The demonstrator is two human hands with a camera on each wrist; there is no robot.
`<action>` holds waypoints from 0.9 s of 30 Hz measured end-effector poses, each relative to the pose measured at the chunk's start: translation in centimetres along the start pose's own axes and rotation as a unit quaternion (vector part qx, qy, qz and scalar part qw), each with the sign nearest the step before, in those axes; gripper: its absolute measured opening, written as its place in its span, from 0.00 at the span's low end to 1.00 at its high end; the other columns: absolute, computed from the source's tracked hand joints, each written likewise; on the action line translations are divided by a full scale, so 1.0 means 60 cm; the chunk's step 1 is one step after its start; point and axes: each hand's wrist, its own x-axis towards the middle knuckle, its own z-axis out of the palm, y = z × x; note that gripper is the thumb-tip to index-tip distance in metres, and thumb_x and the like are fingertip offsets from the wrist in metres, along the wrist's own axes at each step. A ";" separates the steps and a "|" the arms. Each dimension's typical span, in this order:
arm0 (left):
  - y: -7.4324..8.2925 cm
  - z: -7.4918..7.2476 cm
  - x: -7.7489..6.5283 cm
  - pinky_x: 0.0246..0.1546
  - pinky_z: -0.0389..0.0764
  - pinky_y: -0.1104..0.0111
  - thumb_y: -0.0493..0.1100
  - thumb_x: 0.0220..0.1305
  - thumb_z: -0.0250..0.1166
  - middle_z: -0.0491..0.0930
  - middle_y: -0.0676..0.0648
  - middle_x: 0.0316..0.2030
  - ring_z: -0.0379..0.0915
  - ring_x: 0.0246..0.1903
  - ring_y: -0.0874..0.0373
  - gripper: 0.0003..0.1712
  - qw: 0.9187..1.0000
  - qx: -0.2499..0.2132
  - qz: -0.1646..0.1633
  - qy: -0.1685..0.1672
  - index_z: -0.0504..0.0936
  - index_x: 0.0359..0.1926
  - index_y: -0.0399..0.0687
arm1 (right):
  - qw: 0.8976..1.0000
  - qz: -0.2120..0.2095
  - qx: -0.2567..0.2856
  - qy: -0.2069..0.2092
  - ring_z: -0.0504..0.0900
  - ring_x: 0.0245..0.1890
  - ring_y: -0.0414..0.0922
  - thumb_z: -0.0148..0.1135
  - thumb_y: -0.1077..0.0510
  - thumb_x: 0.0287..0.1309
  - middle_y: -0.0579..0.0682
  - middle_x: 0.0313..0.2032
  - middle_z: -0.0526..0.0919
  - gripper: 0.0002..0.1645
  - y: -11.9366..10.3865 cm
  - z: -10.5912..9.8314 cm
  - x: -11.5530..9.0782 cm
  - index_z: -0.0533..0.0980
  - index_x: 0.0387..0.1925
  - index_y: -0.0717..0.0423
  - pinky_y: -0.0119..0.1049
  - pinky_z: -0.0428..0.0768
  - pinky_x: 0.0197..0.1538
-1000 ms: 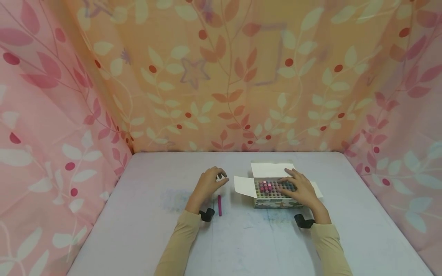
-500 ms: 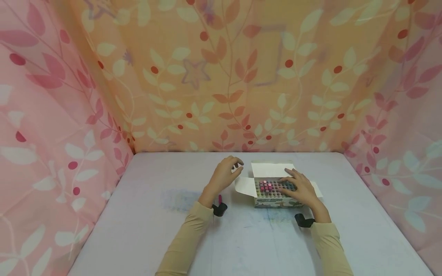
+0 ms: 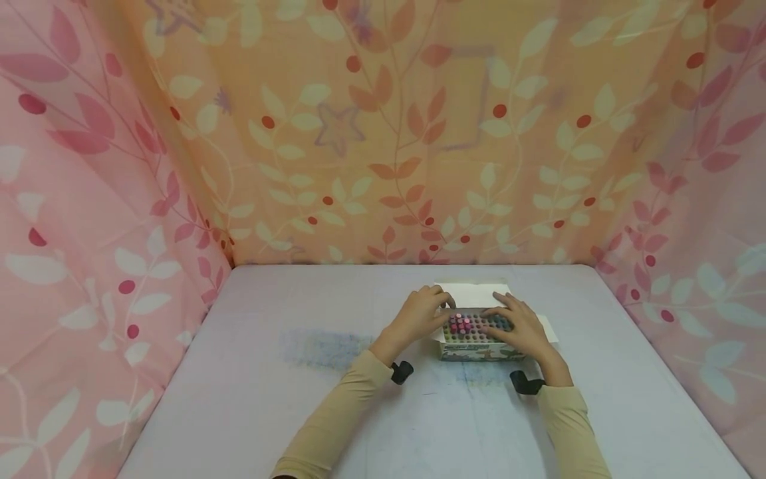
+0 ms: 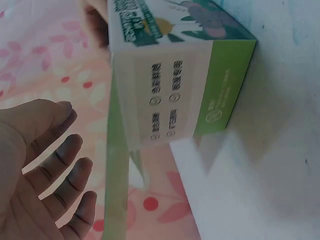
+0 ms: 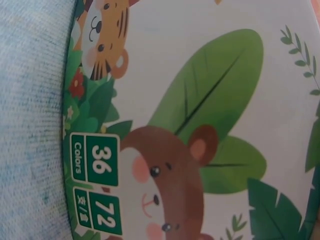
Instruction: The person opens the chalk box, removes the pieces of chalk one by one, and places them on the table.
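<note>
The left hand [image 3: 421, 311] is hovering at the left end of the box [image 3: 481, 351], having moved in from farther left; its fingers are curving loosely apart and holding nothing. The right hand [image 3: 519, 326] is staying over the right end, fingers spreading; contact with the sticks below cannot be told. Both hands are now flanking the box, so the work is presumably centring on its contents. A cluster of pink sticks [image 3: 461, 324] is rising above the rows. The lid flap [image 3: 473, 295] is leaning back; the left hand is covering most of the left flap. A lone magenta stick, seen earlier on the counter [image 3: 239, 412], is now being hidden, probably by the left sleeve [image 3: 338, 419]. Behind, a leaf-patterned curtain [image 3: 397, 133] is hanging.
</note>
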 end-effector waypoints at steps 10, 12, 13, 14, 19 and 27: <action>0.025 0.032 0.025 0.39 0.72 0.66 0.53 0.64 0.57 0.75 0.56 0.40 0.69 0.39 0.61 0.11 0.997 0.055 0.011 -0.047 0.81 0.44 0.62 | 1.000 -0.005 0.006 0.001 0.54 0.66 0.62 0.67 0.39 0.47 0.57 0.65 0.63 0.21 0.003 0.003 -0.001 0.79 0.43 0.42 0.64 0.53 0.60; 0.028 0.037 0.028 0.39 0.71 0.66 0.53 0.64 0.57 0.74 0.57 0.41 0.68 0.39 0.61 0.11 0.997 0.063 0.009 -0.051 0.81 0.45 0.63 | 1.000 -0.006 0.008 -0.001 0.54 0.66 0.62 0.67 0.39 0.47 0.57 0.65 0.63 0.21 0.003 0.004 -0.002 0.79 0.43 0.42 0.64 0.53 0.60; 0.028 0.039 0.029 0.39 0.71 0.66 0.53 0.64 0.57 0.74 0.57 0.40 0.68 0.38 0.61 0.11 0.996 0.065 0.007 -0.054 0.81 0.45 0.63 | 1.000 -0.007 0.009 0.000 0.54 0.66 0.62 0.67 0.39 0.47 0.57 0.65 0.63 0.21 0.003 0.004 -0.002 0.79 0.43 0.42 0.64 0.53 0.60; 0.029 0.041 0.029 0.39 0.71 0.66 0.54 0.64 0.57 0.74 0.57 0.41 0.68 0.38 0.61 0.11 0.996 0.068 0.006 -0.058 0.81 0.45 0.63 | 1.000 -0.008 0.010 0.001 0.54 0.66 0.63 0.67 0.40 0.47 0.57 0.65 0.63 0.21 0.003 0.004 -0.002 0.79 0.42 0.42 0.64 0.53 0.60; 0.029 0.049 0.032 0.37 0.70 0.67 0.58 0.63 0.56 0.73 0.57 0.41 0.67 0.37 0.62 0.15 0.994 0.084 0.001 -0.069 0.81 0.46 0.63 | 1.000 -0.014 0.011 0.005 0.54 0.66 0.62 0.68 0.40 0.46 0.57 0.65 0.63 0.21 0.003 0.004 -0.002 0.79 0.42 0.42 0.64 0.53 0.61; 0.027 0.053 0.033 0.38 0.70 0.67 0.58 0.64 0.55 0.74 0.57 0.41 0.67 0.39 0.62 0.14 0.995 0.080 -0.003 -0.066 0.82 0.45 0.64 | 1.000 -0.008 0.009 0.002 0.54 0.67 0.62 0.67 0.39 0.46 0.57 0.65 0.63 0.21 0.001 0.001 -0.001 0.79 0.42 0.42 0.63 0.52 0.62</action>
